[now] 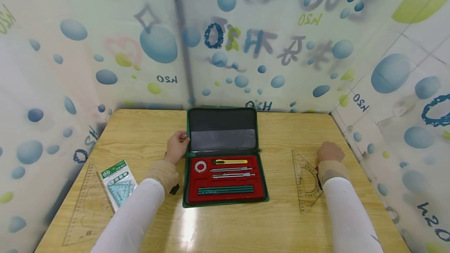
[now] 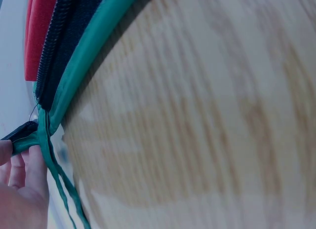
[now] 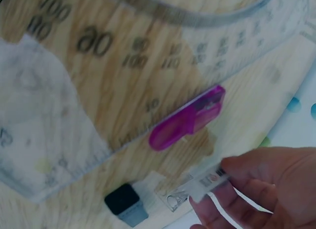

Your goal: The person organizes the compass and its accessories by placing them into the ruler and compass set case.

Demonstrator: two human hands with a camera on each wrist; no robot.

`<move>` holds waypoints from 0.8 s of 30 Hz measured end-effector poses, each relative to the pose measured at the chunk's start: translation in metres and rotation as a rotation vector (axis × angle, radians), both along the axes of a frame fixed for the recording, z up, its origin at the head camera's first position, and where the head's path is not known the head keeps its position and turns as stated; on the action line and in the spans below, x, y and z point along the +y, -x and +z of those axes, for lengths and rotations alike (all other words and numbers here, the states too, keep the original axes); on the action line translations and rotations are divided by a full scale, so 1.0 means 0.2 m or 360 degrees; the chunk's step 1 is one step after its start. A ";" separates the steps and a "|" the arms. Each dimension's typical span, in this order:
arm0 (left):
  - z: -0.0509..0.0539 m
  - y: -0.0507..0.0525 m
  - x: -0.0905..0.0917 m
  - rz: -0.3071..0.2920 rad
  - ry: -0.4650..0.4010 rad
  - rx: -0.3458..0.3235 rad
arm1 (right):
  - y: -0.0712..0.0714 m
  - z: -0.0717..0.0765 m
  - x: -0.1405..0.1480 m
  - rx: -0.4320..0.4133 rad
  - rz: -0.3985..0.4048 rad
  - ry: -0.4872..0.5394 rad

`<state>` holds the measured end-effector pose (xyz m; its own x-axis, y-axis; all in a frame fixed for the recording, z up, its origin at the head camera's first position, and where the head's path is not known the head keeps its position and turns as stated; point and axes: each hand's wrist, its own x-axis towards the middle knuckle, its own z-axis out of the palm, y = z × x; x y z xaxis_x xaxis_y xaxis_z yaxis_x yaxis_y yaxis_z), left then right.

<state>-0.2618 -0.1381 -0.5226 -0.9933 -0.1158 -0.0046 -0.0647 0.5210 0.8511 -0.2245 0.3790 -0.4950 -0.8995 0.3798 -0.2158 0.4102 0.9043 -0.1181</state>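
Observation:
A green zip case [image 1: 228, 203] lies unfolded on the table, its black lid [image 1: 222, 120] raised at the back. My left hand [image 1: 177, 147] pinches the lid's left edge between thumb and fingers, near the zip end [image 2: 49, 113]. In the red tray sit a yellow cutter [image 1: 230, 162], two silver compasses [image 1: 232, 175], green pencils [image 1: 225, 190] and a white ring-shaped dial [image 1: 200, 166]. At the right, my right hand [image 1: 330, 152] holds a small white piece with a printed barcode label [image 3: 211, 180]. Beside it lies a clear set square with a protractor [image 1: 298, 182].
Near the right hand lie a magenta plastic piece [image 3: 185, 123] and a small black-and-grey block [image 3: 123, 202]. On the left are a large clear set square [image 1: 79, 210] and a packet of blue rulers [image 1: 114, 170]. Patterned sheeting [image 1: 225, 77] encloses the wooden table.

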 end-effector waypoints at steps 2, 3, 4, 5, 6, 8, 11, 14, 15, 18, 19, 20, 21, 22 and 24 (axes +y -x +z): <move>0.00 0.00 0.00 0.0001 -0.0003 -0.0005 | 0.01 -0.01 -0.01 0.0026 0.0011 -0.0025; 0.00 0.00 0.00 0.0001 -0.0004 -0.0007 | 0.01 -0.02 -0.01 0.0050 0.0026 -0.0035; 0.00 0.00 0.00 0.0001 -0.0006 -0.0008 | 0.02 -0.02 -0.02 0.0079 0.0043 -0.0041; 0.00 0.00 0.00 0.0000 -0.0008 -0.0008 | 0.02 -0.03 -0.02 0.0103 0.0060 -0.0042; 0.00 0.00 0.00 0.0001 -0.0010 -0.0010 | 0.03 -0.03 -0.03 0.0134 0.0081 -0.0037; 0.00 0.00 0.00 0.0001 -0.0014 -0.0012 | 0.03 -0.03 -0.04 0.0190 0.0103 0.0004; 0.00 0.00 0.00 -0.0003 -0.0009 -0.0003 | 0.03 -0.01 -0.06 0.0252 0.0131 0.0093; 0.01 0.00 0.00 -0.0004 -0.0012 0.0001 | 0.03 0.00 -0.09 0.0310 0.0159 0.0173; 0.01 0.00 0.00 -0.0004 -0.0013 0.0000 | 0.03 0.00 -0.10 0.0325 0.0173 0.0180; 0.01 0.00 0.00 0.0002 -0.0020 -0.0003 | 0.04 0.01 -0.12 0.0361 0.0212 0.0188; 0.01 0.00 0.00 0.0002 -0.0021 -0.0004 | 0.05 0.01 -0.14 0.0375 0.0229 0.0187; 0.02 0.00 0.00 0.0005 -0.0021 -0.0006 | 0.05 0.02 -0.15 0.0384 0.0240 0.0196; 0.02 -0.01 0.00 0.0006 -0.0022 -0.0008 | 0.05 0.02 -0.16 0.0388 0.0249 0.0203; 0.02 -0.01 0.00 0.0006 -0.0022 -0.0008 | 0.06 0.02 -0.17 0.0397 0.0266 0.0204; 0.02 -0.01 0.00 0.0007 -0.0023 -0.0006 | 0.06 0.03 -0.19 0.0409 0.0302 0.0216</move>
<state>-0.2600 -0.1373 -0.5189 -0.9927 -0.1201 -0.0101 -0.0702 0.5081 0.8584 -0.2371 0.3407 -0.4882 -0.9829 0.1837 -0.0101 0.1772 0.9306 -0.3202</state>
